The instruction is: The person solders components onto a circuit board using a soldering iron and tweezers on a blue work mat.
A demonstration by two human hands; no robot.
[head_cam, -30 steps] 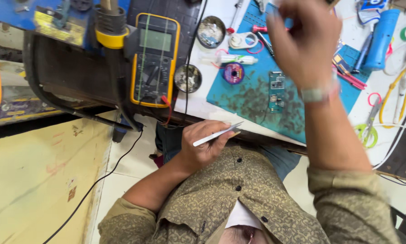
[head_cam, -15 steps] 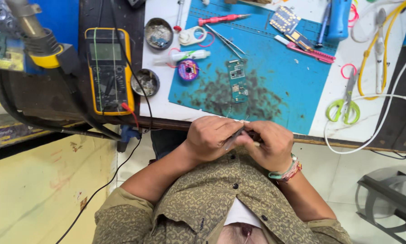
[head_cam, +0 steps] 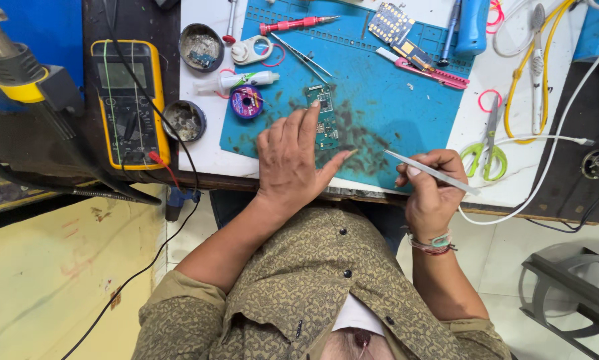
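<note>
Nearest, the right hand point(head_cam: 433, 193) is pinching silver tweezers point(head_cam: 433, 172), their long axis running from 4 o'clock up to a tip pointing at 10 o'clock. Beyond, the left hand point(head_cam: 293, 160) is lying flat with fingers spread, its fingertips point(head_cam: 311, 110) pressing the narrow green circuit board point(head_cam: 323, 119), which is lying lengthwise toward 12 o'clock on the blue work mat point(head_cam: 406, 100). Bare mat is lying open at 3 o'clock of the board; the table edge is running just under both hands.
</note>
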